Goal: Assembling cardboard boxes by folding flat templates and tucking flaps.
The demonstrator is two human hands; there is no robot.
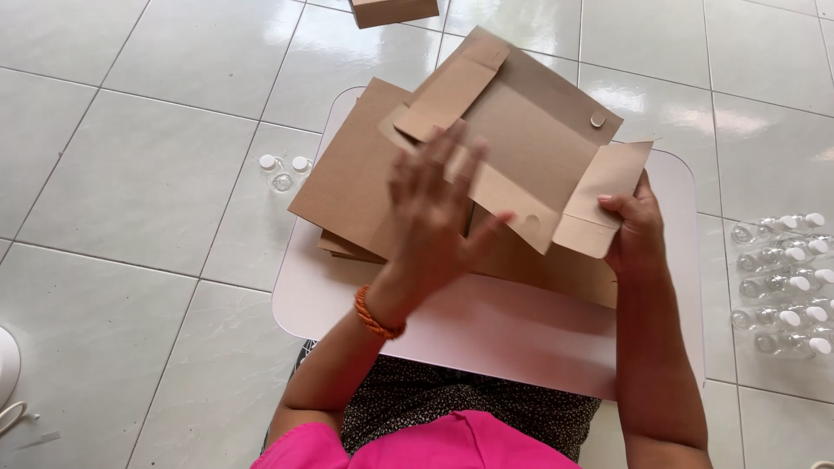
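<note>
Cardboard box blank (521, 139), unfolded and flat with its flaps sticking out, sits tilted at upper centre of the frame above a stack of flat cardboard sheets (356, 187) on a small white worktop (486, 330). Right hand (632, 230) grips the blank's side flap at centre right, fingers clamped on the cardboard edge. Left hand (434, 217), blurred, lies over the blank's lower left part, fingers spread apart; an orange bracelet (375, 317) circles its wrist. Clear bottles with white caps (782, 282) lie on the tiled floor (130, 174) at far right, a few more (285, 169) at left.
</note>
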